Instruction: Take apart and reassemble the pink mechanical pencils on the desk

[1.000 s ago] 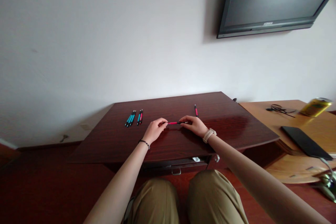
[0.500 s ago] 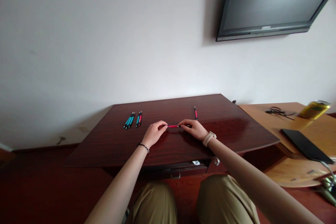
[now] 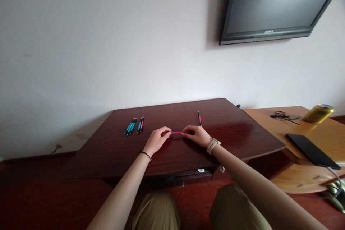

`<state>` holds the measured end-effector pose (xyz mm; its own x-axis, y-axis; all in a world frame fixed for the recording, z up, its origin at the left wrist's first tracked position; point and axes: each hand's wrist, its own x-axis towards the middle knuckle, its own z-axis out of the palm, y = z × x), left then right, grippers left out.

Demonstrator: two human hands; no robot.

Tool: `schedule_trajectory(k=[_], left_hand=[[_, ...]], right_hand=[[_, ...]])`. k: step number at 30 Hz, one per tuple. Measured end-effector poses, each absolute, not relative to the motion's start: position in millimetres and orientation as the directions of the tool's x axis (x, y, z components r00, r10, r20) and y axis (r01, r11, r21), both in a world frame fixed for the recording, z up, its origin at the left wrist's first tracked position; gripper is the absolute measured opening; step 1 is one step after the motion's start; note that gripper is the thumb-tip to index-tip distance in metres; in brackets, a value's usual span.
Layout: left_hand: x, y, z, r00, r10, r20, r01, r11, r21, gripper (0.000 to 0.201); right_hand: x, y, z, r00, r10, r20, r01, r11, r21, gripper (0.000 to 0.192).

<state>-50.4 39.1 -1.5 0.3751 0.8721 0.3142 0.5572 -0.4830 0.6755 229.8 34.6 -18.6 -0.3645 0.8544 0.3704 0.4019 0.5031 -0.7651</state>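
A red pen [image 3: 176,133] lies crosswise just above the surface [image 3: 242,133], left hand [image 3: 157,140] and right hand [image 3: 196,136] each pinching one end.

You have open dark desk [image 3: 229,133] to the right of your right hand [image 3: 195,136]; only one red pen [image 3: 199,118] lies near. To the left, the pen group [image 3: 133,126] blocks the way.
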Motion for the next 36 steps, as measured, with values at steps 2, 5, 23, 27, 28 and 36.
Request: schedule_trajectory(k=[2, 5, 23, 27, 28, 36], left_hand=[[-50, 38, -1, 0.378, 0.869, 0.318, 0.549, -0.487, 0.679, 0.027], [-51, 37, -1, 0.365, 0.875, 0.318, 0.552, -0.479, 0.683, 0.026], [-59, 45, -6, 0.199, 0.905, 0.376, 0.517, -0.422, 0.744, 0.025], [-58, 46, -8, 0.2, 0.906, 0.374, 0.515, -0.422, 0.746, 0.024], [-58, 47, -8, 0.203, 0.906, 0.372, 0.514, -0.422, 0.747, 0.025], [-60, 48, -10, 0.216, 0.904, 0.368, 0.529, -0.426, 0.734, 0.024]], right_hand=[[229, 34, -18, -0.342, 0.859, 0.381, 0.445, 0.505, -0.74, 0.014], [229, 36, -19, -0.321, 0.826, 0.463, 0.531, 0.562, -0.634, 0.009], [232, 38, -28, -0.037, 0.856, 0.515, 0.799, 0.335, -0.499, 0.009], [230, 36, -30, -0.021, 0.851, 0.525, 0.837, 0.303, -0.457, 0.009], [230, 35, -29, -0.016, 0.854, 0.52, 0.841, 0.293, -0.455, 0.009], [230, 34, -26, 0.029, 0.917, 0.397, 0.853, 0.184, -0.489, 0.013]])
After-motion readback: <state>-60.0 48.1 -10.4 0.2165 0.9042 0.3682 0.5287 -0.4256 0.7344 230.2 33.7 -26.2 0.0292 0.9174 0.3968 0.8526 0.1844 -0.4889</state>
